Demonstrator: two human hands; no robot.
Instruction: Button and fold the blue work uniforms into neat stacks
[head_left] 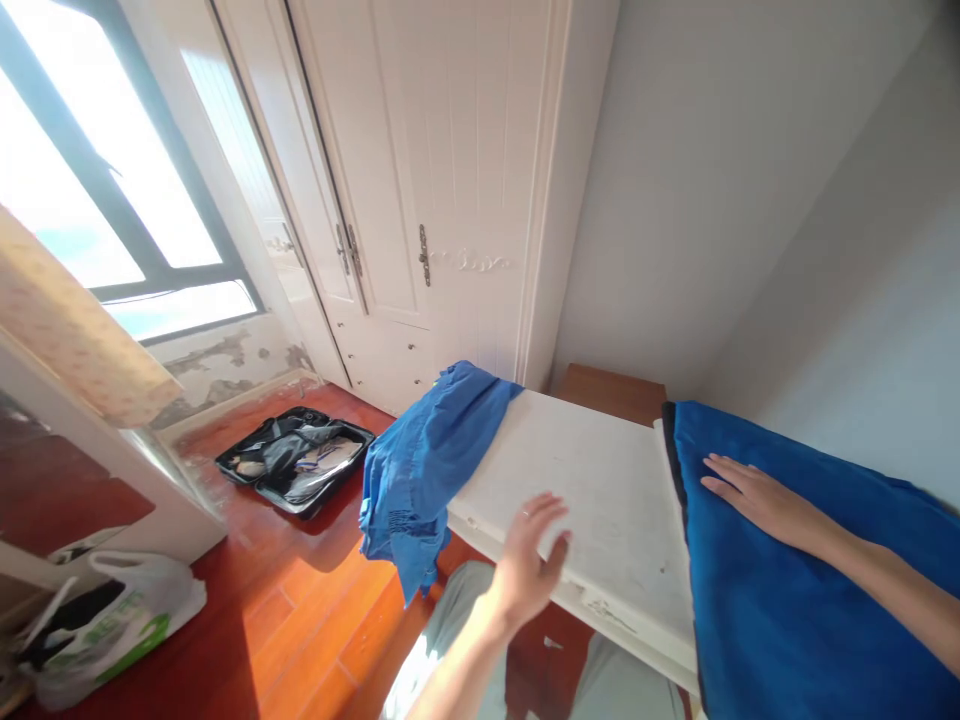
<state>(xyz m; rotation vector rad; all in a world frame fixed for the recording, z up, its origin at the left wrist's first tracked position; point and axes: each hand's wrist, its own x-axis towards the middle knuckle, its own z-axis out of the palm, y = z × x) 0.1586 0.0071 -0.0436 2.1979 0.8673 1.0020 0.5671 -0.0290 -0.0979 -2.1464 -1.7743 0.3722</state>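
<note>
My right hand (757,500) lies flat on a dark blue cloth (780,610) with a black edge, which covers the right end of a white table (592,470). Its fingers are stretched out and point left. My left hand (529,560) is over the table's front edge, fingers apart and nothing in it; whether it touches the surface I cannot tell. Beyond it, a lighter blue garment (439,450) with a gathered part is draped over the table's left end and hangs down the side.
An open black suitcase (300,460) with things inside lies on the red-brown floor (300,620). A plastic bag (127,630) stands at lower left. White wardrobes (465,170) line the back, and a brown wooden piece (611,393) is behind the table. My legs are under its front edge.
</note>
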